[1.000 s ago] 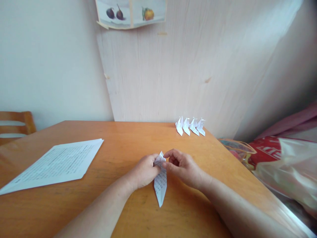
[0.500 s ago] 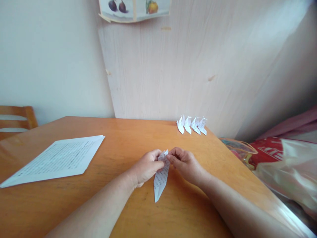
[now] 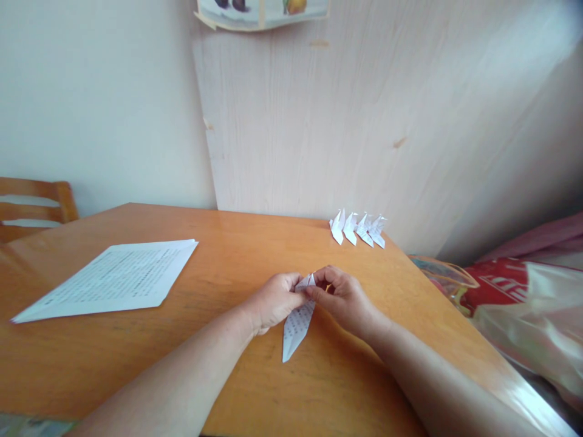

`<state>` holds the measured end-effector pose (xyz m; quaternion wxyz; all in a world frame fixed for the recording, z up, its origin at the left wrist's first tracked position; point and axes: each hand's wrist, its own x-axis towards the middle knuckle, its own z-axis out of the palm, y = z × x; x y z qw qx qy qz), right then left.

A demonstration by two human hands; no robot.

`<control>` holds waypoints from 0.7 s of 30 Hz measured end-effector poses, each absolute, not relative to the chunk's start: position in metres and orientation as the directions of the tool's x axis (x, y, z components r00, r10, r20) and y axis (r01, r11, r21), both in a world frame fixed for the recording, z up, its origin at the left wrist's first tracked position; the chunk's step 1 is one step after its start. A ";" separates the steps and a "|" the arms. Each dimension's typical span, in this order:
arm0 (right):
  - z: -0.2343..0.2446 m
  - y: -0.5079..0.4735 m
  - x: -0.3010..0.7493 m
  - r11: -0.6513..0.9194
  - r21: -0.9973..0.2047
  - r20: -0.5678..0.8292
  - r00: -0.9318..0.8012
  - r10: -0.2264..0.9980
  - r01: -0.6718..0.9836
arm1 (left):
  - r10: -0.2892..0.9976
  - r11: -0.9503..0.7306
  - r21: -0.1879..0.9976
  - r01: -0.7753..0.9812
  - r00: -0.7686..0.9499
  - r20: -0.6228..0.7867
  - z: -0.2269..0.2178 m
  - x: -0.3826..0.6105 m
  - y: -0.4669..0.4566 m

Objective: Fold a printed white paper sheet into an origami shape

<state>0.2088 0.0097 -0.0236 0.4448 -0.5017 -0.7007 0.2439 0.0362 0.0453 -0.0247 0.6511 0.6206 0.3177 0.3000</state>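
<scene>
A narrow folded piece of printed paper (image 3: pixel 298 326), pointed at its near end, is held between both hands above the table. My left hand (image 3: pixel 277 300) is closed on its left side, the thumb lying across the paper. From the right, my right hand (image 3: pixel 342 297) pinches the upper part, close to two small points at the far end. The fingers partly cover the folds there. Beyond the hands, several folded paper birds (image 3: pixel 357 229) stand in a row near the table's far right corner.
A stack of printed sheets (image 3: pixel 122 276) lies on the left of the wooden table (image 3: pixel 237 243). A wooden chair (image 3: pixel 66 200) stands behind at the far left. Bags (image 3: pixel 501 285), red and pale, are beside the table's right edge. A wall closes off the back.
My right thumb has moved in across the paper, closer to my left thumb, and the two upper points sit closer together. The whole view has shifted slightly.
</scene>
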 end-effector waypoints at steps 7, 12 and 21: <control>-0.025 0.011 0.209 0.331 -0.831 0.329 -0.085 0.940 0.446 | 0.769 0.070 0.997 -0.022 0.638 -0.040 -0.029 0.033 0.049; -0.020 0.008 0.211 0.300 -0.870 0.272 -0.127 0.954 0.390 | 0.780 0.090 0.995 -0.043 0.624 -0.044 -0.033 0.032 0.052; -0.009 0.007 0.225 0.216 -0.913 0.193 -0.101 0.976 0.347 | 0.807 0.105 0.994 0.007 0.584 -0.089 -0.020 0.031 0.045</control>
